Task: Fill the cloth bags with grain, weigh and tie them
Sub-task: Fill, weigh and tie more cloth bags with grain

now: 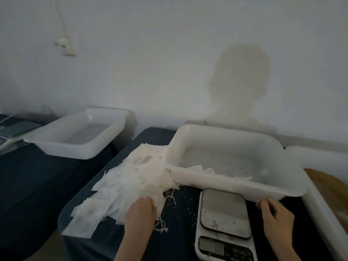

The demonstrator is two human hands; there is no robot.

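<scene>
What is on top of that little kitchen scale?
On the kitchen scale platform lie only a few stray grains. The tilted white tub overhangs its far edge, hiding that part.

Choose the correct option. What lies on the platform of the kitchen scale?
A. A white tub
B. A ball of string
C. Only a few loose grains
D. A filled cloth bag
C: the platform of the scale carries just a few scattered grains; the cloth bags lie piled to its left.
</scene>
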